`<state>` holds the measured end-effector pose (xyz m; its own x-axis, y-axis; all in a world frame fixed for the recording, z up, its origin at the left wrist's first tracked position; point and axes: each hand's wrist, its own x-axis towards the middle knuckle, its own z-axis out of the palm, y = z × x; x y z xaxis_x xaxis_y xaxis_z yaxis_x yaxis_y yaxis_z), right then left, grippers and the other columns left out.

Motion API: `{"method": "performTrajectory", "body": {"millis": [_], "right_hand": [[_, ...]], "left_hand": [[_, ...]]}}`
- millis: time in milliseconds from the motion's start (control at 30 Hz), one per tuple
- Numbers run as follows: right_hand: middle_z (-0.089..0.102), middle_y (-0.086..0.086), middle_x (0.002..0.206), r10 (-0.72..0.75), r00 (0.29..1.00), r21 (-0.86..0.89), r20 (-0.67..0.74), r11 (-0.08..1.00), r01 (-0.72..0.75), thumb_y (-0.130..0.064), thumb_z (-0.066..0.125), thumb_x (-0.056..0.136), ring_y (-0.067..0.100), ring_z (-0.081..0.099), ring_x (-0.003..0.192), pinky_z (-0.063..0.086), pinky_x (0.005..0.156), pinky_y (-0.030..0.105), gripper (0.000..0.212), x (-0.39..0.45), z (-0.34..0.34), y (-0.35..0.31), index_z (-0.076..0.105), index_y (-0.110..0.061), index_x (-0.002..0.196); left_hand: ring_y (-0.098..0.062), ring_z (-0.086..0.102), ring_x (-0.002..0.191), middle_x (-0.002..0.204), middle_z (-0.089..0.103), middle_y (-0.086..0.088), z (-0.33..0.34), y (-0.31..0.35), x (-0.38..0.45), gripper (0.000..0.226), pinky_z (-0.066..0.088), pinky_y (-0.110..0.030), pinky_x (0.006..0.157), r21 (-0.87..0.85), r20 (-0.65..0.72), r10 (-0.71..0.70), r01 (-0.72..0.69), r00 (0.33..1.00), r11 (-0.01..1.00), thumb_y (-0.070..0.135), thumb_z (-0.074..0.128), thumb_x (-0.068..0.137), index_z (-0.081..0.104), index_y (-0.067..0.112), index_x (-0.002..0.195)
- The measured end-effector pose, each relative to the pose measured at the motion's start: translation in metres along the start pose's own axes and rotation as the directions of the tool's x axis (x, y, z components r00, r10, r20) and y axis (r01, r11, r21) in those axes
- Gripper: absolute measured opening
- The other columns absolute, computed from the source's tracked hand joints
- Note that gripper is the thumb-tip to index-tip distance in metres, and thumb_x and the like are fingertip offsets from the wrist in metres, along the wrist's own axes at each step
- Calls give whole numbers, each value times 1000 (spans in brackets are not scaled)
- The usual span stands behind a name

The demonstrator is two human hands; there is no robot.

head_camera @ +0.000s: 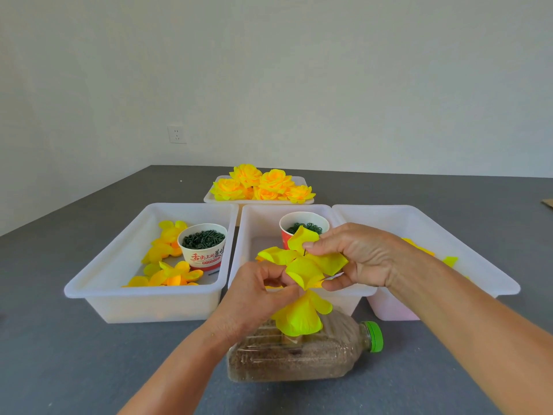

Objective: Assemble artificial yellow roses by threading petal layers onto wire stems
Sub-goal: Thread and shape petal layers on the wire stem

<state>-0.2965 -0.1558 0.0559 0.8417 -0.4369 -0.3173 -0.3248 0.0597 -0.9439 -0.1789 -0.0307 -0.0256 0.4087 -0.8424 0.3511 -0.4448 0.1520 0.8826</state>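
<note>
Cup (204,248) (red Chinese lettering, partly legible)

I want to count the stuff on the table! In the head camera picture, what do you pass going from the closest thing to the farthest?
Plastic bottle with green cap lying on its side → left hand and right hand holding the yellow petal layer → red paper cup in the middle white bin → tray of finished yellow roses.

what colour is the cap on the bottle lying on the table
Green, on the bottle's cap, clearest in the head view.
</note>
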Motion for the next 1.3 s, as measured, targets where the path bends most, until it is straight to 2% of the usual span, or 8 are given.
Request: {"method": "performTrajectory", "body": {"millis": [267,367,500,600,700,767,933,1300], "right_hand": [[69,4,66,-15,1000,-5,-28,1000,15,-8,65,83,16,66,56,53,46,26,10,0,0,8,62,-14,91],[69,3,63,-13,999,-4,-36,1000,13,-9,64,83,15,66,54,53,46,25,8,0,2,9,62,-15,88],[69,2,62,-27,998,-16,-62,1000,26,-12,66,83,14,66,53,52,46,24,6,-2,4,10,63,-15,87],[68,2,62,-41,994,-35,-97,999,38,-14,68,82,14,65,52,49,44,22,11,-3,5,13,63,-15,91],[67,1,58,-54,992,-61,-115,997,48,-15,69,81,13,64,49,47,42,21,12,-5,7,16,62,-15,91],[67,1,57,-55,991,-68,-121,997,47,-16,69,81,13,63,48,46,41,21,10,-5,8,17,62,-15,89],[68,2,59,-44,991,-60,-129,997,37,-18,69,82,13,64,49,46,41,20,11,-8,9,19,64,-14,90],[73,4,72,-57,987,-38,-148,998,52,-11,73,76,14,68,60,47,43,20,17,-11,13,29,68,-12,92]], "left_hand": [[-27,69,84,84,74,-10,-6,4,-2,15,56,-39,78,-98,52,-64,69,997,993,16,74,78,75,5,89],[-14,69,76,78,74,-3,-11,7,-3,12,56,-27,71,-210,37,-127,132,991,969,6,68,76,76,16,77],[-26,67,89,88,73,-14,-21,8,-3,26,51,-39,89,-302,-52,-181,158,982,940,-3,54,85,75,10,86],[-27,66,81,81,72,-17,-24,12,0,24,49,-43,84,-376,-118,-258,197,959,905,20,55,82,72,4,80],[-19,62,62,69,70,-12,-24,18,2,49,45,-30,62,-400,-129,-354,278,926,874,49,57,80,65,1,79],[-15,59,56,67,69,-10,-22,23,2,55,43,-23,52,-363,-136,-367,298,920,883,57,63,63,67,6,80],[-9,52,47,57,64,0,-16,31,5,10,39,-17,44,-324,-148,-373,311,916,894,16,72,77,67,10,71],[-6,53,43,63,64,-5,-16,30,9,6,40,-19,43,-227,-141,-426,389,894,893,6,71,78,67,9,77]]}}
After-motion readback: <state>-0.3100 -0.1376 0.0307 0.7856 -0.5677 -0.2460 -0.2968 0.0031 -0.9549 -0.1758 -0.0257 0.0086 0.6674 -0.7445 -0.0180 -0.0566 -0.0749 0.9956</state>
